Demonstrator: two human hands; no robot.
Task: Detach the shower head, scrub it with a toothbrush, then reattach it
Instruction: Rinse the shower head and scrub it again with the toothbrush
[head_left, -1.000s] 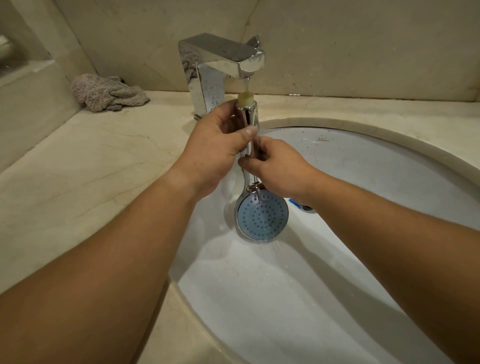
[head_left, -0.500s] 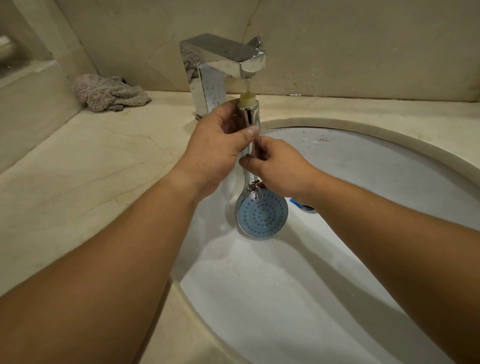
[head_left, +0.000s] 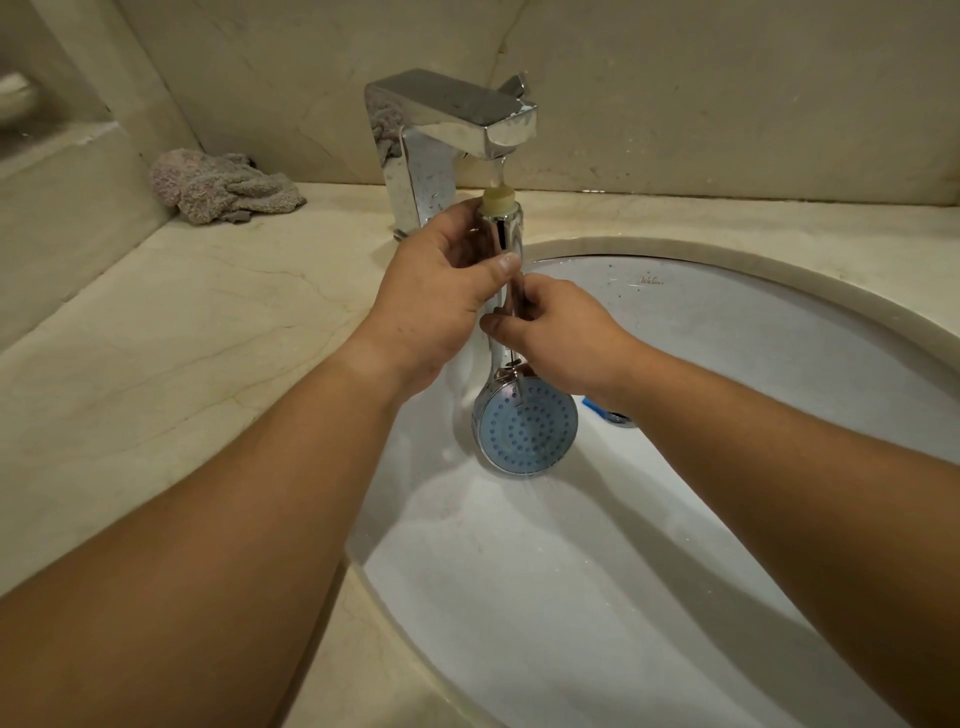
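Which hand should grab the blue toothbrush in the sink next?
Probably the right hand. The blue toothbrush peeks out just beside its wrist, near the drain. The left hand grips the shower head high on the handle under the running tap, so it can keep holding.

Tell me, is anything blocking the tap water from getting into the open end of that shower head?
Nothing visible. The shower head is held upright by both hands, left hand and right hand, with its yellowish inlet directly under the faucet spout, and the stream falls straight onto it.
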